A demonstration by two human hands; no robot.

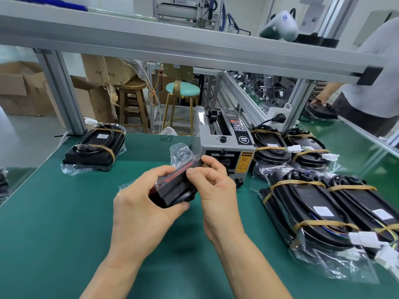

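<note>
Gripping the bagged black part [172, 190] from its left end, the left hand [140, 203] steadies it — the right hand [213, 186] pinches the plastic bag [181, 151] at its top edge.

On the table [64, 234], a bagged part [174, 190] between left hand [140, 203] and right hand [213, 186]; just behind it a tape machine [224, 139]; right of that, packs [323, 201]; far left, one pack [95, 147]; behind the table, stools [132, 100]

both hands [172, 197] raised mid-view — fingers curled, thumbs pinching inward.
</note>
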